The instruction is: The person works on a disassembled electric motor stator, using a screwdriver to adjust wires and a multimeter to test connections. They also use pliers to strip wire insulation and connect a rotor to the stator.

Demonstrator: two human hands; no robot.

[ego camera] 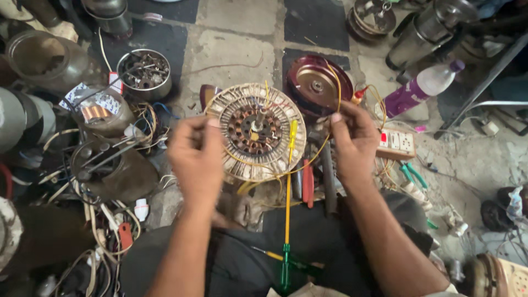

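At frame centre, a round motor stator [256, 132] lay flat on the floor.
Left hand [195, 154] and right hand [355, 137] each pinched yellow wire [308, 162], seemingly keeping it taut beside the winding.

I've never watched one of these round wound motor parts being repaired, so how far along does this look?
Done: the round winding disc is out of its maroon cover, which lies behind it. In hand: the left hand and right hand pinch the yellow wires at the disc's edge. Left: those leads hang loose, the cover is off, and the yellow screwdriver lies unused.
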